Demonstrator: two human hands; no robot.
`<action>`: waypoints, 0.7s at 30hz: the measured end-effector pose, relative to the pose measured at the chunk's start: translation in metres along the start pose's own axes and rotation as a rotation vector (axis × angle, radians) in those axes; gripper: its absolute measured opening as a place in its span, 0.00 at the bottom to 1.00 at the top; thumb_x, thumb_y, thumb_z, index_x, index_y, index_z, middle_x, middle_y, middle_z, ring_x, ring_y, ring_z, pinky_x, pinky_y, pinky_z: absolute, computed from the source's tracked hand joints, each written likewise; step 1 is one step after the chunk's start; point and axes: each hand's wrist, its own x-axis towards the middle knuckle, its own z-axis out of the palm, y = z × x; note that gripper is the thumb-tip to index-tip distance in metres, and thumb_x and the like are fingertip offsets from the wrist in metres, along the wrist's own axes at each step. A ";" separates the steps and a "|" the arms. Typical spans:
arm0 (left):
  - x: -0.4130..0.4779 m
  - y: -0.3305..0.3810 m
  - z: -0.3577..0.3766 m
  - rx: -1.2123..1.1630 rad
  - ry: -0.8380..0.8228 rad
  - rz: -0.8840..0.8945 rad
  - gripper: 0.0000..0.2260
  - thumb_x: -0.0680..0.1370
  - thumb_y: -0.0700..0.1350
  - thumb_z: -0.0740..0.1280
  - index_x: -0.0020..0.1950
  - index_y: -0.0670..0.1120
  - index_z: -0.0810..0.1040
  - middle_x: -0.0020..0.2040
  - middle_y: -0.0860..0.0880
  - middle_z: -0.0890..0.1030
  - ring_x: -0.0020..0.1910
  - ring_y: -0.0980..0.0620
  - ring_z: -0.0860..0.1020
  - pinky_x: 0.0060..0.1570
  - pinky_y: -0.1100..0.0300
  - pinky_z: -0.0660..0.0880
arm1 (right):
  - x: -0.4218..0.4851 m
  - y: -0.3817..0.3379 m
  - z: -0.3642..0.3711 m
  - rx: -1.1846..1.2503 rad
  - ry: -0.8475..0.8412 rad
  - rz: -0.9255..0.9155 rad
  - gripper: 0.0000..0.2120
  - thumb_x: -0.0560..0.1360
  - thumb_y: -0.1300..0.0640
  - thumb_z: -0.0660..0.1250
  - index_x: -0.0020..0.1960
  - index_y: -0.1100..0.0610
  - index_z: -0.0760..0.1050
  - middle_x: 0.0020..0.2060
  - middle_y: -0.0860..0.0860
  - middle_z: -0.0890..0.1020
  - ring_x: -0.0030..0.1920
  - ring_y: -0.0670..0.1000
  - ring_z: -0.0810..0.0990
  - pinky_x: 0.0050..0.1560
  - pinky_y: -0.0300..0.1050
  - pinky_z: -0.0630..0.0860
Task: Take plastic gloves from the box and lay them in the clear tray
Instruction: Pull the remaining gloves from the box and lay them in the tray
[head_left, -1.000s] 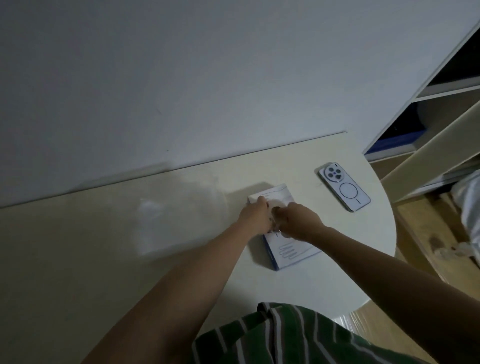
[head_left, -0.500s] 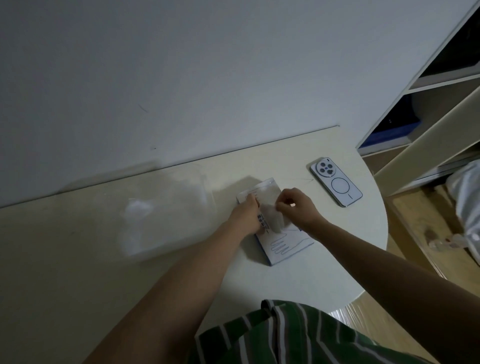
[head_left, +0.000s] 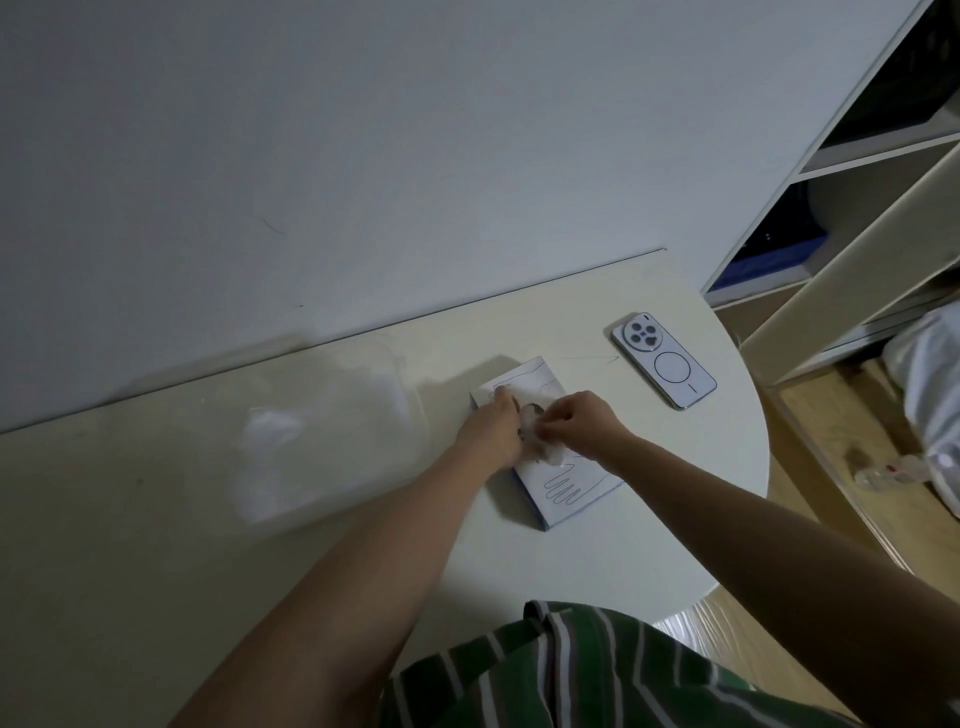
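Observation:
A flat white glove box (head_left: 566, 488) with a blue glove drawing lies on the table, right of centre. My left hand (head_left: 491, 428) presses down on its far left part, beside the round opening. My right hand (head_left: 576, 421) pinches a thin clear plastic glove (head_left: 545, 447) that sticks out of the opening and hangs crumpled over the box top. The clear tray (head_left: 332, 415) stands to the left of the box near the wall, with some pale plastic film (head_left: 270, 431) lying inside it.
A pale phone (head_left: 665, 361) lies face down on the table (head_left: 649, 551) behind and right of the box. The table's rounded edge curves close to the right. White shelving (head_left: 857, 218) and a wooden floor (head_left: 831, 467) lie beyond it. The wall runs along the table's back.
My right hand has come back toward the box opening and now pinches the glove lower and closer to my left hand. The left hand stays on the box.

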 end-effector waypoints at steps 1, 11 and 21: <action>0.000 0.000 0.001 0.009 0.000 0.006 0.33 0.73 0.51 0.72 0.70 0.40 0.59 0.59 0.43 0.78 0.56 0.43 0.78 0.50 0.53 0.73 | 0.000 -0.002 0.000 0.069 -0.015 0.008 0.02 0.72 0.59 0.73 0.41 0.57 0.82 0.41 0.52 0.82 0.45 0.51 0.78 0.45 0.43 0.76; 0.004 0.004 0.002 0.085 0.001 0.033 0.40 0.70 0.53 0.75 0.71 0.38 0.57 0.63 0.43 0.76 0.61 0.42 0.76 0.56 0.52 0.73 | 0.000 -0.002 -0.030 0.325 -0.024 -0.009 0.07 0.75 0.56 0.71 0.49 0.59 0.80 0.47 0.57 0.84 0.49 0.55 0.82 0.56 0.50 0.79; 0.007 0.002 -0.002 0.119 -0.061 0.026 0.40 0.71 0.52 0.75 0.72 0.37 0.56 0.65 0.42 0.75 0.63 0.42 0.75 0.58 0.52 0.72 | -0.007 -0.036 -0.054 0.840 0.207 -0.253 0.08 0.81 0.58 0.61 0.50 0.60 0.77 0.34 0.54 0.82 0.36 0.51 0.80 0.38 0.41 0.77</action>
